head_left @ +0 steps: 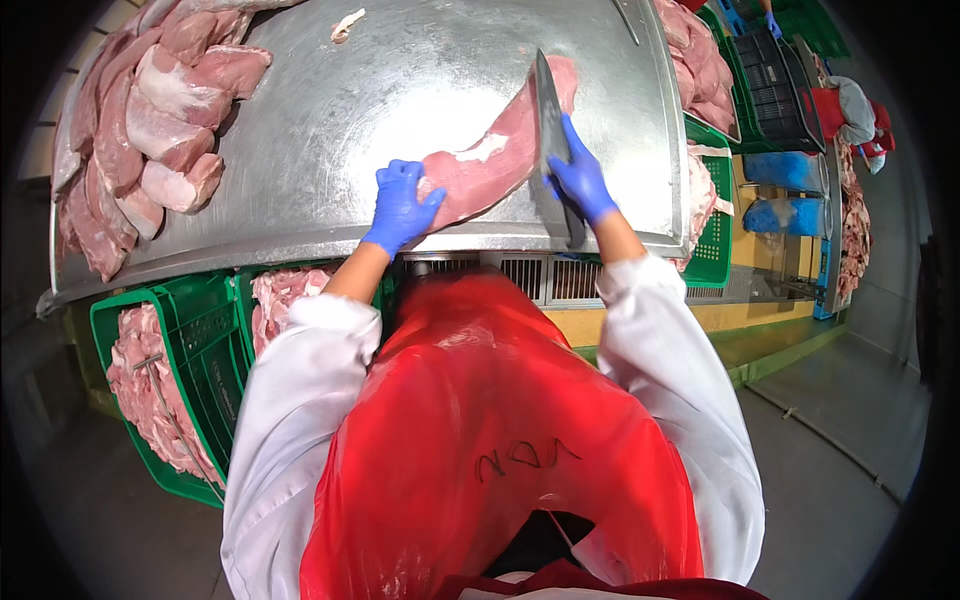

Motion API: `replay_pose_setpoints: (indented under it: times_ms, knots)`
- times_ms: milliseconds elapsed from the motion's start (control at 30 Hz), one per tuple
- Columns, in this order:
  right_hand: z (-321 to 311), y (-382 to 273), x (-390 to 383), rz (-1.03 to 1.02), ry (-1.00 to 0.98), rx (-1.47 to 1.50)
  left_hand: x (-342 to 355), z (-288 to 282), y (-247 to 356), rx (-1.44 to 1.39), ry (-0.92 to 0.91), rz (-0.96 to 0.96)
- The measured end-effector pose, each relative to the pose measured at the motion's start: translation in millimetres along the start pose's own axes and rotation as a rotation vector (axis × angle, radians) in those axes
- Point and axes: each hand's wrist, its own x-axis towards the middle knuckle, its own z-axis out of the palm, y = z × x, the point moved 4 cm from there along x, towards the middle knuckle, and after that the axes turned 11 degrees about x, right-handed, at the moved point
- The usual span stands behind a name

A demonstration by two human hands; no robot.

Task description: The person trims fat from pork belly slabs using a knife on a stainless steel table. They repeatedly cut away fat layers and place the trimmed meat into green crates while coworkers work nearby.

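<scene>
A long strip of pink raw meat (480, 178) with a white fatty patch lies slantwise on the metal table (320, 110). My left hand (400, 203), in a blue glove, holds its near left end with bent fingers, the thumb against the meat. In my blue-gloved right hand (582, 180) is a long knife (547, 110), its blade lying across the meat near the far right end, tip pointing away from me. My fingers partly hide the knife's grip. Whether the blade has entered the meat is hard to see.
Large meat pieces (165, 110) are heaped at the table's left. Green crates with meat stand below the near edge (215, 350) and right (712, 225). A metal hook (165, 400) lies on one. Black crates (770, 85) and another person (855, 110) are at far right.
</scene>
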Motion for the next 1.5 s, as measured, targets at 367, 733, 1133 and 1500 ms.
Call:
replay_pose_setpoints:
  times_ms: [367,733,1133,1500]
  knots:
    - [-24,12,151,-0.217,0.013,-0.402,168,67,80,-0.043,-0.378,-0.355]
    - [-33,30,140,-0.216,0.037,-0.359,165,68,74,-0.398,-0.578,-0.485]
    - [31,6,26,-0.036,-0.249,-0.377,172,76,51,-0.301,-0.480,-0.285]
    - [65,25,-11,-0.125,-0.239,-0.207,144,-4,63,-0.893,-0.334,-0.389]
